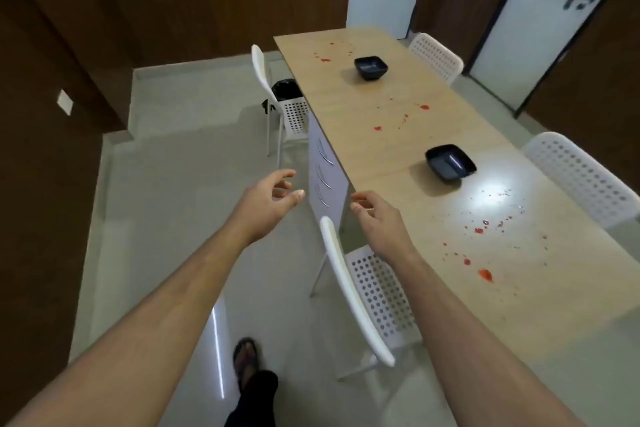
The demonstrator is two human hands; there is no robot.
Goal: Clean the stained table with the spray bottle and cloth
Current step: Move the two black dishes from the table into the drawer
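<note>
Both hands reach forward with loosely curled fingers, holding and touching nothing: the left hand [268, 199] over the grey floor, the right hand [375, 218] at the near left edge of the long, smooth, light-wood table [433, 135]. Red stains [484, 274] spatter its top between two glossy black square bowls [450, 163].

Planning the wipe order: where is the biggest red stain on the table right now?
In the head view, the biggest red stain lies on the near end of the table, toward its right side, nearer than the closer black bowl.

Long tan table [433, 135]; red stains [485, 274] scattered.
</note>
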